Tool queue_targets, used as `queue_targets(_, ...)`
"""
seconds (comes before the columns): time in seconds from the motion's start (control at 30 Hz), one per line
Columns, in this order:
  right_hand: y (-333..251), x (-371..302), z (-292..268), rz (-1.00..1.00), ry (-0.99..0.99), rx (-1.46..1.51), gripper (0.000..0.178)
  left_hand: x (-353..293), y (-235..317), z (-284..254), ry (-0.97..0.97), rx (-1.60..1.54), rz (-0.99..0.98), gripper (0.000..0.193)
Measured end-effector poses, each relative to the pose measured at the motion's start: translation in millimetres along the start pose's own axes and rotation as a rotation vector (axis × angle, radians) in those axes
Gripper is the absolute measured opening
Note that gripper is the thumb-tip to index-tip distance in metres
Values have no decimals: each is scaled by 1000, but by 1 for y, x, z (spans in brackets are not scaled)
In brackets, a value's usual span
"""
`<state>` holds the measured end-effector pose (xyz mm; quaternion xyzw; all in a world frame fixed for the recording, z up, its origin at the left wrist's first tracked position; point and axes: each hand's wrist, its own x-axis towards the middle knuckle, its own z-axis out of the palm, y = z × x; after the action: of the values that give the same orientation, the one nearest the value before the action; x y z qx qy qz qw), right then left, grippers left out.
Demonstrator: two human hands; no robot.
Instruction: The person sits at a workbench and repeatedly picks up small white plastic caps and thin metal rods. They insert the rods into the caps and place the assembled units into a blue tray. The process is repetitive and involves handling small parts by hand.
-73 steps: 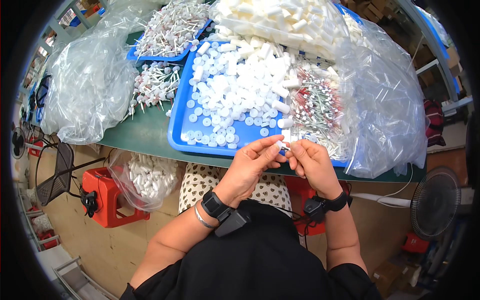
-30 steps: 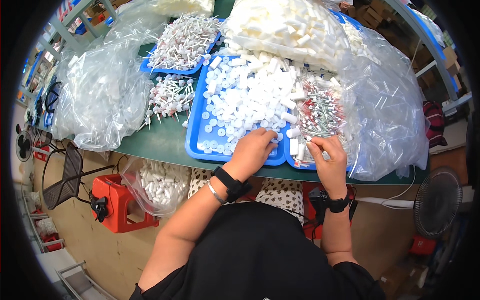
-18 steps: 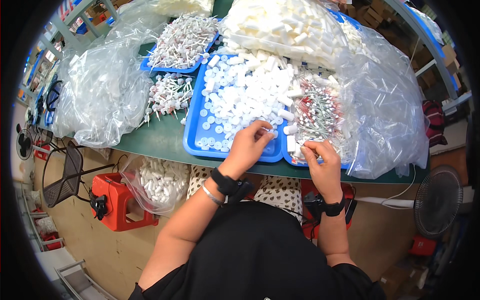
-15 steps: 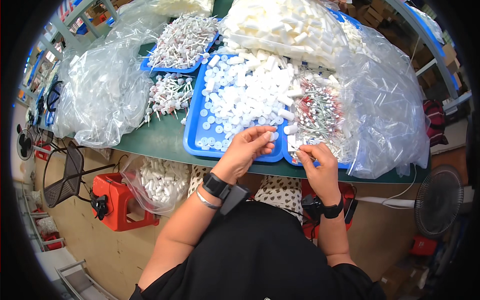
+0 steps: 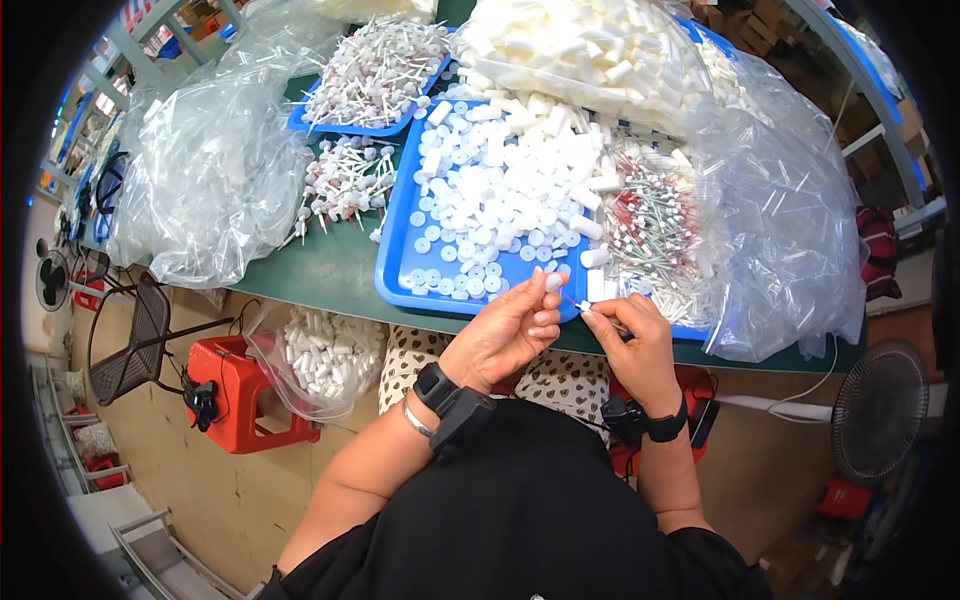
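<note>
My left hand (image 5: 508, 330) is closed in a pinch on a small translucent white round cap (image 5: 554, 283), just over the near right corner of a blue tray (image 5: 392, 262). Close beside it, my right hand (image 5: 640, 335) pinches a thin stick (image 5: 572, 299) by its white end. The stick's reddish tip points toward the cap; whether the two touch I cannot tell. Many loose caps (image 5: 447, 255) and white foam cylinders (image 5: 592, 258) lie in the tray. To its right is a heap of thin red-and-white sticks (image 5: 650, 210).
At the back left, a smaller blue tray (image 5: 400, 128) holds sticks with caps on; a similar pile (image 5: 347, 182) lies on the green table (image 5: 300, 275). Plastic bags (image 5: 205, 190) flank the trays, and a bag of foam cylinders (image 5: 590, 55) sits behind. A red stool (image 5: 235, 400) stands below.
My right hand has brought the stick left and slightly down toward the cap in my left hand. My left hand has turned, its pinched fingertips now facing the stick.
</note>
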<state>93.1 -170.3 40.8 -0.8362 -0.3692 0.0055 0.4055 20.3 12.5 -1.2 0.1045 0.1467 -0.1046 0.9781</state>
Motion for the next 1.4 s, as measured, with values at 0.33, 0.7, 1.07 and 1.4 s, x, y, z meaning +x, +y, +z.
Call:
queue_targets(0.33, -3, 3, -3, -85, 50, -82, 9, 0, -5, 2, 94, 362, 144, 27)
queue_targets(0.7, -3, -11, 26, 382, 101, 450, 6, 3, -27, -3, 61, 267, 70, 20)
queue_targets(1.07, 14, -11, 14, -103, 77, -12, 8, 9, -23, 1, 147, 365, 35, 24)
queue_targets(1.4, 69, 2, -35, -24, -88, -475, 10, 4, -14, 5, 169, 367, 174, 26)
